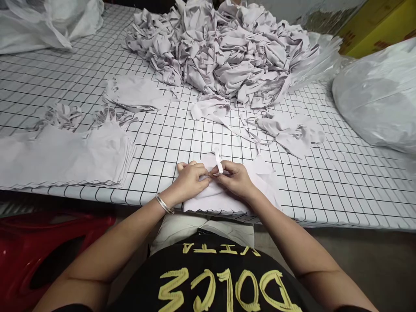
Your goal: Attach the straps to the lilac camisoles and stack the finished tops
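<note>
A pale lilac-grey garment [224, 200], which looks like a thin camisole, lies flat at the table's front edge in front of me. My left hand [191, 180] is closed in a pinch over its upper part. Close against it, the fingertips of my right hand [235, 178] pinch a narrow strap [218, 159], which loops up above the fingers. The two hands nearly touch, and the small spot between the fingertips is too fine to make out. Part of the garment is hidden under both hands.
Neatly stacked garments [65, 156] lie at the left, with another folded garment [139, 93] behind. A large crumpled heap of garments [221, 52] fills the back. Loose pieces [289, 130] lie at the right, near a plastic bag [380, 95]. A red stool [19, 242] stands below left.
</note>
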{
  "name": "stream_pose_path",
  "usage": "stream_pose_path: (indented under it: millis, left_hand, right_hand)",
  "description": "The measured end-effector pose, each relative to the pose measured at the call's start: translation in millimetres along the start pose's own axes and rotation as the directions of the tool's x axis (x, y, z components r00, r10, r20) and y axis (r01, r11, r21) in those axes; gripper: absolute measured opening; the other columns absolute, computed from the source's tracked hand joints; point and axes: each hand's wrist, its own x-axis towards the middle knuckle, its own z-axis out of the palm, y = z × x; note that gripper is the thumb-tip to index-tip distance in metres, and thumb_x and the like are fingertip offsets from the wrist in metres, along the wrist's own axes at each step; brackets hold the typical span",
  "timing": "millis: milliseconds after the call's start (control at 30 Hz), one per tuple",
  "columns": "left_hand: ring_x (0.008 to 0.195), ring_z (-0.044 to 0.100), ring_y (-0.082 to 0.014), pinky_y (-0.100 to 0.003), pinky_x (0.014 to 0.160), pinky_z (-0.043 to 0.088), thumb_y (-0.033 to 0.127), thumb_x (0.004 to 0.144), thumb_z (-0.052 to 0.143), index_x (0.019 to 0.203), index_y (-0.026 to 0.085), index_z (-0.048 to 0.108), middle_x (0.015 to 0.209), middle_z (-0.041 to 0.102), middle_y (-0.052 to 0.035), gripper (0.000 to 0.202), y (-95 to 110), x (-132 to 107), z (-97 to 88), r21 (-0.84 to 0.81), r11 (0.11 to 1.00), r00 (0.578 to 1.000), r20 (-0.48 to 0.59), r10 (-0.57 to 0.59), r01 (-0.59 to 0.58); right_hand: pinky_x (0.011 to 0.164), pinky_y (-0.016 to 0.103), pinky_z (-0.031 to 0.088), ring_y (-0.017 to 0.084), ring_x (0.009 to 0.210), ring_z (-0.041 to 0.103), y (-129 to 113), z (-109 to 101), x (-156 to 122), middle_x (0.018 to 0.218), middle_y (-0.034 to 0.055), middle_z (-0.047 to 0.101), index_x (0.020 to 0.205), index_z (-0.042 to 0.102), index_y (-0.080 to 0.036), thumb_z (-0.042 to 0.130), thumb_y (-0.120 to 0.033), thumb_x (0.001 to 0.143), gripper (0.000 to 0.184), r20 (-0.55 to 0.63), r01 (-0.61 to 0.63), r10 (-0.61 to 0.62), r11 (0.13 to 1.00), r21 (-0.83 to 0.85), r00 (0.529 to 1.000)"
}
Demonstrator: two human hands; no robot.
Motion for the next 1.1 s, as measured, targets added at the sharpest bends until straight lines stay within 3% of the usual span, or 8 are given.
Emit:
stream_pose_path:
  millis: [167,333,500,700,833,900,967,1100]
  left_hand:
    - [0.094,0.054,-0.0214,-0.042,0.087,0.027,0.032,0.088,0.057,0.080,0.018,0.063,0.089,0.066,-0.0023,0.018,-3.9,-2.5,4.1,0.097,0.995,0.999,-0.030,0.029,-0.026]
    - [0.133,0.036,-0.0312,-0.056,0.110,0.016,0.031,0.091,0.057,0.122,0.017,0.053,0.142,0.046,-0.0147,0.035,-8.5,-33.9,12.7,0.410,0.901,0.913,-0.298,0.279,-0.142]
    - [0.145,0.019,-0.0298,-0.055,0.117,0.010,0.052,0.092,0.048,0.145,0.022,0.035,0.156,0.028,-0.0101,0.062,-21.0,-61.6,21.5,0.480,0.790,0.908,0.036,0.416,-0.381]
    - [0.145,0.018,-0.0320,-0.061,0.115,0.004,0.065,0.089,0.040,0.149,0.026,0.030,0.157,0.023,-0.0101,0.072,-28.4,-69.6,13.5,0.478,0.809,0.937,0.100,0.336,-0.341]
    - [0.144,0.024,-0.0300,-0.059,0.116,0.002,0.061,0.093,0.036,0.145,0.019,0.038,0.153,0.034,-0.0113,0.067,-0.6,-53.5,10.6,0.430,0.819,0.922,0.102,0.374,-0.380]
    - [0.145,0.021,-0.0262,-0.052,0.119,0.007,0.060,0.095,0.032,0.147,0.015,0.035,0.154,0.031,-0.0106,0.069,24.8,-32.9,19.6,0.347,0.782,0.854,0.168,0.492,-0.518]
    - [0.146,0.017,-0.0250,-0.049,0.120,0.010,0.062,0.094,0.031,0.148,0.016,0.034,0.156,0.026,-0.0083,0.070,50.3,-7.9,36.9,0.240,0.685,0.726,0.262,0.636,-0.688]
    - [0.145,0.019,-0.0295,-0.058,0.117,0.008,0.064,0.092,0.033,0.146,0.022,0.038,0.156,0.028,-0.0070,0.068,77.6,32.2,77.6,0.116,0.525,0.521,0.420,0.743,-0.843]
  right_hand:
    - [0.070,0.028,0.048,0.014,0.070,0.061,-7.7,7.8,12.0,0.074,-0.0013,0.064,0.076,0.059,-0.019,0.074,-0.021,0.069,0.016,-0.033,-0.158,0.170,0.961,0.229,0.985]
    - [0.075,0.035,0.053,0.018,0.074,0.067,-26.5,-1.7,39.7,0.076,0.0007,0.069,0.090,0.047,-0.021,0.070,-0.010,0.068,0.035,0.125,-0.432,0.462,0.650,0.625,0.878]
    - [0.081,0.031,0.055,0.016,0.084,0.069,-24.2,-6.0,86.1,0.090,0.0073,0.070,0.099,0.045,-0.019,0.057,0.000,0.072,0.035,0.072,-0.427,0.556,0.541,0.724,0.828]
    - [0.065,0.030,0.055,0.017,0.069,0.066,-31.2,-59.6,103.9,0.076,0.0060,0.069,0.095,0.057,-0.018,0.066,-0.014,0.079,0.019,0.036,-0.501,0.501,0.856,0.129,0.865]
    - [0.056,0.026,0.047,0.014,0.061,0.060,-32.1,-134.2,62.7,0.068,0.0066,0.066,0.073,0.061,-0.016,0.065,-0.039,0.082,0.026,-0.245,-0.449,0.384,0.828,-0.336,0.890]
    - [0.051,0.024,0.042,0.012,0.055,0.055,-23.7,-158.4,40.3,0.063,0.0050,0.063,0.065,0.058,-0.016,0.067,-0.048,0.078,0.036,-0.363,-0.540,0.405,0.698,-0.470,0.839]
    - [0.047,0.024,0.039,0.011,0.051,0.051,-11.8,-166.6,25.4,0.060,0.0027,0.060,0.066,0.057,-0.017,0.073,-0.050,0.070,0.037,-0.406,-0.616,0.463,0.606,-0.504,0.788]
    - [0.044,0.022,0.037,0.010,0.048,0.050,5.2,-156.0,20.7,0.061,0.0008,0.062,0.072,0.056,-0.018,0.079,-0.038,0.064,0.031,-0.391,-0.637,0.505,0.651,-0.412,0.769]
